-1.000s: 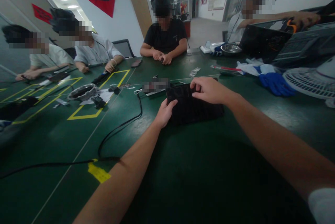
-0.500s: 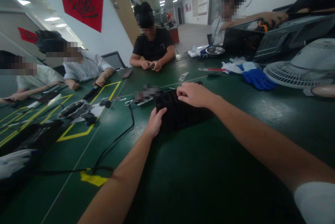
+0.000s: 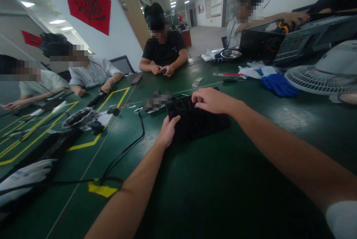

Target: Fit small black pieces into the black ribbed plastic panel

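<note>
A black, flat item with ridges or folds (image 3: 195, 121) lies on the green table in front of me; its exact kind is too dark to tell. My left hand (image 3: 169, 130) grips its left edge, thumb on top. Over its upper part, my right hand (image 3: 210, 100) is bent with the fingertips pinched together at the surface; what they hold, if anything, is too small to make out. Just behind the item's left corner is a blurred-out object (image 3: 157, 101) with a white loop beside it.
Black cable (image 3: 125, 149) and yellow tape (image 3: 102, 188) lie left of my forearm. Blue-white gloves (image 3: 279, 82), a white fan (image 3: 320, 71), a metal bowl (image 3: 231, 54) and an open computer case (image 3: 304, 41) stand right. Several people sit around the green table (image 3: 223, 194).
The view has shifted slightly, moving the whole scene a little to the right. Both hands stay at the black item, with the left still gripping its edge.
</note>
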`<state>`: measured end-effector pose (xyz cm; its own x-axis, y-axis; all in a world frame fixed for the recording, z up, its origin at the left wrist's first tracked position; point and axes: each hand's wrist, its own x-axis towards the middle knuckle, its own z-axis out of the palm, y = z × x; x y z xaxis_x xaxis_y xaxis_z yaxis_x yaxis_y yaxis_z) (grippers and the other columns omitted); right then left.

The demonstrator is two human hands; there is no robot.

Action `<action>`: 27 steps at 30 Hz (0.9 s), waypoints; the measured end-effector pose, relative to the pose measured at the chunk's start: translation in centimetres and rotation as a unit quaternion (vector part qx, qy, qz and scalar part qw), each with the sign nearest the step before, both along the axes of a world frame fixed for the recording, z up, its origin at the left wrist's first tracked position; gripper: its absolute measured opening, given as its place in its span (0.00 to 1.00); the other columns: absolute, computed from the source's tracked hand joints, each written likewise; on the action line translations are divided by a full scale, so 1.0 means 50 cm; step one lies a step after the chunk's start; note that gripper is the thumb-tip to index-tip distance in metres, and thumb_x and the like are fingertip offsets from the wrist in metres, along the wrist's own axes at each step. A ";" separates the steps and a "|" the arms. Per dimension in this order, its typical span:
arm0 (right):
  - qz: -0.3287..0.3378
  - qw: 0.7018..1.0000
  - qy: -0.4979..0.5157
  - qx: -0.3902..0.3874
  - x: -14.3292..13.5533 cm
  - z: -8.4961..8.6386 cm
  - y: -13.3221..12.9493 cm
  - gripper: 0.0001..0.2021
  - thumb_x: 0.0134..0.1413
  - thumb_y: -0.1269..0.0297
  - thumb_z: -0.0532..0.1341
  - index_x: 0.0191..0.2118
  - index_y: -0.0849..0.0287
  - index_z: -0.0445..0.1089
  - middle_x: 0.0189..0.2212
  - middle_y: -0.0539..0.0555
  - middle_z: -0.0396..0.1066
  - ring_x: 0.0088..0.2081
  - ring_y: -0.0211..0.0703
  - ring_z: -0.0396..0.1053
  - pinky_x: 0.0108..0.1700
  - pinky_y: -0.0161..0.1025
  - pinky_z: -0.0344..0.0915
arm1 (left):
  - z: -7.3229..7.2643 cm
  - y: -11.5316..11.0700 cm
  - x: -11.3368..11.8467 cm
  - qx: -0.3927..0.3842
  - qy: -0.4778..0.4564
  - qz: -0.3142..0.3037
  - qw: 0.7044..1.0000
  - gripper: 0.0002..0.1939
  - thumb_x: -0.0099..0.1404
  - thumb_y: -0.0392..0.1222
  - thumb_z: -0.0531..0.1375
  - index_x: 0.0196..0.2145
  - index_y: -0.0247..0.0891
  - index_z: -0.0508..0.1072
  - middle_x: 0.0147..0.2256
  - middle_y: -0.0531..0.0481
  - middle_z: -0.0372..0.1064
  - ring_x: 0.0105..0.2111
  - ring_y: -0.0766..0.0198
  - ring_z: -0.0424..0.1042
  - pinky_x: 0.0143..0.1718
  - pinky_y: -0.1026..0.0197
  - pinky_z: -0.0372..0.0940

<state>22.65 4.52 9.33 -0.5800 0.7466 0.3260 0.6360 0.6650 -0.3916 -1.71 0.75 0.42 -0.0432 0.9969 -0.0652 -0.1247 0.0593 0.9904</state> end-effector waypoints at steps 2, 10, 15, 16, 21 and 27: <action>0.003 1.000 0.005 -0.011 0.003 0.002 -0.001 0.05 0.59 0.72 0.65 0.40 0.57 0.75 0.33 0.53 0.75 0.36 0.45 0.69 0.43 0.43 0.61 | 0.001 -0.001 0.002 0.001 -0.006 0.001 1.000 0.22 0.53 0.52 0.72 0.44 0.40 0.80 0.42 0.46 0.83 0.49 0.47 0.81 0.57 0.46 0.73; -0.017 1.000 -0.008 0.022 0.002 -0.009 -0.003 0.06 0.56 0.66 0.68 0.41 0.57 0.76 0.35 0.53 0.73 0.36 0.45 0.67 0.41 0.43 0.58 | 0.001 0.001 0.010 0.001 -0.014 0.000 1.000 0.21 0.53 0.50 0.72 0.43 0.40 0.80 0.43 0.46 0.83 0.49 0.47 0.80 0.57 0.45 0.72; -0.028 0.999 0.002 0.033 0.002 -0.020 0.004 0.06 0.57 0.64 0.69 0.40 0.57 0.75 0.34 0.53 0.74 0.36 0.46 0.68 0.40 0.43 0.57 | 0.003 0.004 0.013 0.027 0.009 -0.032 0.999 0.21 0.54 0.49 0.71 0.44 0.38 0.79 0.45 0.44 0.82 0.49 0.47 0.80 0.57 0.45 0.71; -0.030 0.999 0.004 0.038 0.003 -0.021 0.004 0.06 0.58 0.63 0.69 0.40 0.56 0.75 0.34 0.53 0.74 0.35 0.46 0.68 0.40 0.43 0.57 | 0.004 0.003 0.013 0.037 0.014 -0.039 0.998 0.21 0.54 0.48 0.72 0.44 0.37 0.79 0.46 0.44 0.82 0.49 0.48 0.79 0.57 0.44 0.71; -0.031 0.999 0.019 0.040 0.005 -0.024 0.005 0.04 0.60 0.63 0.66 0.38 0.56 0.73 0.31 0.52 0.72 0.33 0.45 0.68 0.39 0.43 0.57 | 0.007 0.000 0.013 0.042 0.013 -0.053 0.998 0.22 0.54 0.46 0.73 0.46 0.37 0.78 0.44 0.44 0.82 0.45 0.51 0.80 0.56 0.44 0.71; -0.024 0.999 0.023 0.042 0.006 -0.021 0.004 0.03 0.59 0.64 0.65 0.36 0.56 0.73 0.30 0.51 0.71 0.33 0.45 0.67 0.39 0.43 0.57 | 0.010 -0.003 0.017 0.030 -0.001 -0.058 0.998 0.20 0.57 0.44 0.72 0.46 0.36 0.78 0.43 0.44 0.82 0.44 0.51 0.80 0.55 0.44 0.73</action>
